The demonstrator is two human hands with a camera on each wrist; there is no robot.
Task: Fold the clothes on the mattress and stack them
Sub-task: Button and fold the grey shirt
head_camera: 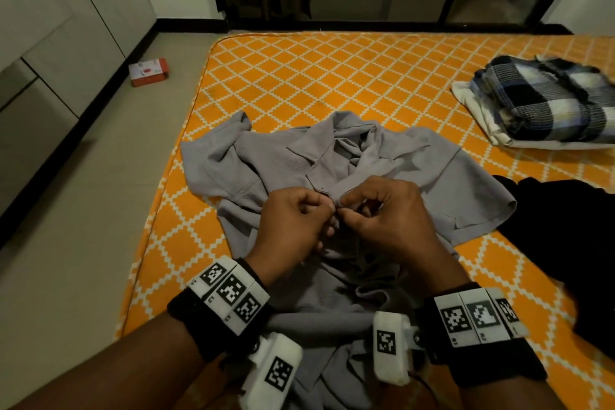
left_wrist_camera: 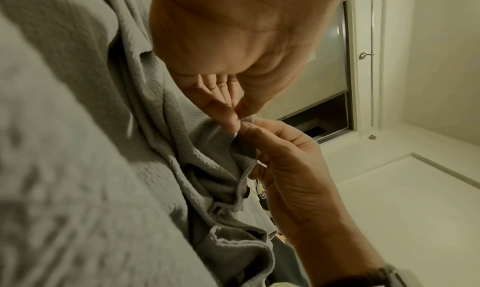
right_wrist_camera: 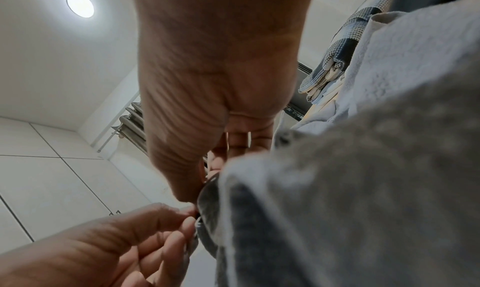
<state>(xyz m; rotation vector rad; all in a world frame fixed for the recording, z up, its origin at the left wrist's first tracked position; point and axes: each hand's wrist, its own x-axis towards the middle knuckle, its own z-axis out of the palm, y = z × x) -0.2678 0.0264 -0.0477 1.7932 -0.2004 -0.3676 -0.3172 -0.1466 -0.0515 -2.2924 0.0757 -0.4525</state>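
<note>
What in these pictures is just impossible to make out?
- Head view: the left hand and right hand cover the spot they pinch on the grey shirt, so any button is hidden.
- Head view: the dark garment is cut off by the right edge.
- Head view: the print on the small box is too small to read.
- Right wrist view: near shirt cloth is blurred; it hides most of the plaid stack.

A crumpled grey shirt [head_camera: 336,156] is spread collar-away beyond the grip. Folded checked clothes [head_camera: 545,100] are stacked far right.
</note>
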